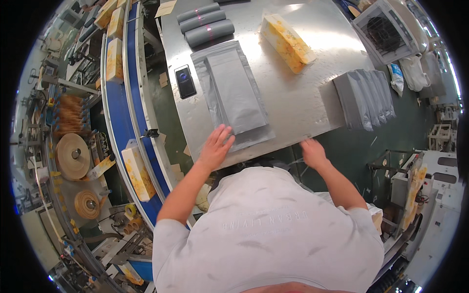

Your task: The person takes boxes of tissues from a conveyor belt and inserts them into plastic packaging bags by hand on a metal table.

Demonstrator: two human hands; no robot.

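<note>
**Hands at the near edge of a steel tabletop, left palm on a stack of grey bags**

The left hand point(215, 146) lies just left of the frame's centre, fingers spread wide and flat on the lower corner of a stack of flat grey bags point(234, 95). Its grip is wide and closes on nothing; the palm only presses the bags. The stack runs from the centre of the frame up toward the top, slightly slanted, on the metal tabletop point(293, 105).

The right hand point(312, 152) sits just right of centre, at the tabletop's near edge, well apart from the bags. Its fingers curl loosely downward over the rim; whether they hold anything cannot be told, and no object shows in that grip.

In the upper middle, three rolled grey bags point(205, 22) lie side by side, just above the stack. To their right, a long yellow box point(287, 43) lies slanted on the tabletop. A black phone point(185, 81) lies at the tabletop's left edge, just beside the stack. At the right edge of the tabletop, a fanned pile of grey bags point(367, 97) overhangs the rim.

Along the left of the frame a blue conveyor point(119, 119) curves from top to bottom, carrying more yellow boxes point(138, 172). Further left stand brown tape rolls point(73, 156).
</note>
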